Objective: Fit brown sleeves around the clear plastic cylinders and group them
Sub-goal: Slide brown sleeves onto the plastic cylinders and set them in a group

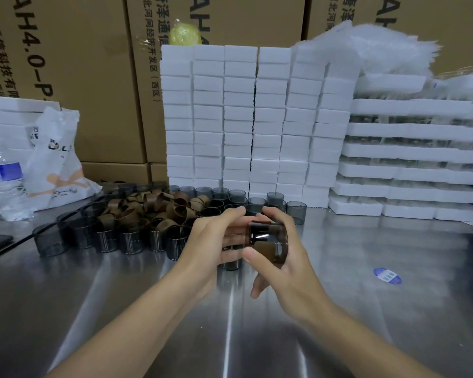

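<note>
My right hand (281, 257) grips a clear cylinder with a brown sleeve (268, 242) around it, thumb on the near side and fingers over the top. My left hand (216, 241) touches the cylinder's left end with its fingers. Both hands hover above the steel table (366, 309). A loose heap of brown sleeves (159, 208) lies at the back left. Several bare smoky clear cylinders (107, 238) stand upright around the heap, and more (257, 200) stand behind my hands.
Stacks of white foam blocks (243, 118) rise behind the work area, with foam trays (410, 170) stacked at the right. A water bottle (6, 181) and a white plastic bag (58, 159) sit at the left. A blue sticker (387, 276) lies on the table. Cardboard boxes (66, 64) form the backdrop.
</note>
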`<state>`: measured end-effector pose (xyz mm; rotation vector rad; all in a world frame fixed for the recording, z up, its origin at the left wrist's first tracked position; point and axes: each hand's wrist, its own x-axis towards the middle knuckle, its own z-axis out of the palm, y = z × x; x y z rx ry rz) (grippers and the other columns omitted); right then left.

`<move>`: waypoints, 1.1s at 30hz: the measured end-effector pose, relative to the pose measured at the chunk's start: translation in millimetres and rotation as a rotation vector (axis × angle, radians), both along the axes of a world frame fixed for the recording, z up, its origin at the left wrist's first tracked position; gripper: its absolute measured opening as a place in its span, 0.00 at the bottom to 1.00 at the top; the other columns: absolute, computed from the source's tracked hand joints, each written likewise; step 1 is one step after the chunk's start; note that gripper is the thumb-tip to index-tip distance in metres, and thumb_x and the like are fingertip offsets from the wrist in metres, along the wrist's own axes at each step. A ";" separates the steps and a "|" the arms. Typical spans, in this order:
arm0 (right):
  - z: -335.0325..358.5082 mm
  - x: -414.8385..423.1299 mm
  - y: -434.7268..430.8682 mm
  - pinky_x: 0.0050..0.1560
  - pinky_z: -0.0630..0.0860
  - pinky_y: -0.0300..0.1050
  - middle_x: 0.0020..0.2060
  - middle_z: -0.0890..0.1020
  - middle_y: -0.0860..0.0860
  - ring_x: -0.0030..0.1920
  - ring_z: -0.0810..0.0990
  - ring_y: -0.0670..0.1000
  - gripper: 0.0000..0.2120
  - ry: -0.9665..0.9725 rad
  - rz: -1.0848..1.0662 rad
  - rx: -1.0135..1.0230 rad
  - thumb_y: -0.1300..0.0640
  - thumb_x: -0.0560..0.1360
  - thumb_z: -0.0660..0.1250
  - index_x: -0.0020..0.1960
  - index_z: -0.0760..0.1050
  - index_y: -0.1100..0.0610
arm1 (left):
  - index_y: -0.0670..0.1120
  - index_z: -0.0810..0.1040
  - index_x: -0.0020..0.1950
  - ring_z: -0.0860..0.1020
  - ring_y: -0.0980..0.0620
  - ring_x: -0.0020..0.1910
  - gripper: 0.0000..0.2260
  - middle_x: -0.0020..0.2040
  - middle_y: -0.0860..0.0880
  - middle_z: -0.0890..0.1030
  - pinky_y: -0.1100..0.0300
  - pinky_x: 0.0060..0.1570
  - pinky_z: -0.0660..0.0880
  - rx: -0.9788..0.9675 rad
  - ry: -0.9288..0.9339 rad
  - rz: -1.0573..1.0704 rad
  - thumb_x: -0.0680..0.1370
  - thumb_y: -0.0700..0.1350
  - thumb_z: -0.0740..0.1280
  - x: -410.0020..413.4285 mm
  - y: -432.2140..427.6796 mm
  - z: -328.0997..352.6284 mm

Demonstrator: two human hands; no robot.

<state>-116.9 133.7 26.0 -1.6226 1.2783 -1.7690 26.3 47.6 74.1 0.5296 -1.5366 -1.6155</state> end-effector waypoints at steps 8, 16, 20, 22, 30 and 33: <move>-2.3 -8.3 1.0 0.40 0.84 0.49 0.65 0.81 0.54 0.30 0.86 0.65 0.34 0.036 0.070 0.060 0.36 0.79 0.74 0.80 0.62 0.33 | 0.50 0.89 0.60 0.87 0.45 0.59 0.16 0.58 0.45 0.89 0.46 0.59 0.84 -0.086 -0.064 -0.102 0.83 0.57 0.68 3.2 -5.7 -0.3; 16.0 -17.9 -1.1 0.43 0.86 0.53 0.58 0.86 0.42 0.36 0.88 0.59 0.37 0.077 -0.078 0.055 0.38 0.77 0.74 0.82 0.63 0.35 | 0.51 0.84 0.70 0.84 0.43 0.65 0.16 0.64 0.42 0.86 0.47 0.63 0.82 -0.046 -0.056 -0.250 0.85 0.55 0.69 -3.9 3.2 -0.5; 15.0 -19.7 -2.0 0.39 0.86 0.53 0.66 0.81 0.42 0.41 0.88 0.59 0.43 0.050 -0.073 0.039 0.47 0.71 0.82 0.80 0.66 0.36 | 0.45 0.84 0.70 0.86 0.38 0.60 0.19 0.62 0.37 0.86 0.50 0.52 0.86 0.256 0.042 -0.238 0.87 0.55 0.65 -10.3 7.9 -5.1; 12.8 -18.8 -3.7 0.36 0.84 0.51 0.65 0.82 0.43 0.35 0.87 0.59 0.41 0.045 -0.104 0.058 0.46 0.69 0.83 0.78 0.69 0.34 | 0.40 0.82 0.70 0.86 0.37 0.61 0.22 0.62 0.36 0.86 0.48 0.54 0.86 0.421 0.068 -0.222 0.88 0.55 0.62 -13.4 7.2 -7.2; 15.2 -22.1 -8.4 0.50 0.84 0.49 0.55 0.87 0.38 0.42 0.86 0.47 0.28 0.139 -0.332 0.126 0.31 0.64 0.79 0.63 0.80 0.33 | 0.42 0.88 0.57 0.81 0.49 0.38 0.34 0.42 0.45 0.83 0.58 0.33 0.71 0.475 -0.174 -0.251 0.78 0.73 0.64 -20.6 8.3 -15.2; 15.6 -21.5 -8.1 0.51 0.84 0.43 0.53 0.87 0.38 0.48 0.88 0.46 0.34 0.106 -0.321 0.153 0.32 0.61 0.80 0.66 0.78 0.33 | 0.41 0.90 0.52 0.79 0.50 0.34 0.32 0.40 0.45 0.82 0.59 0.33 0.70 0.577 -0.090 -0.300 0.80 0.69 0.64 -23.8 8.5 -18.8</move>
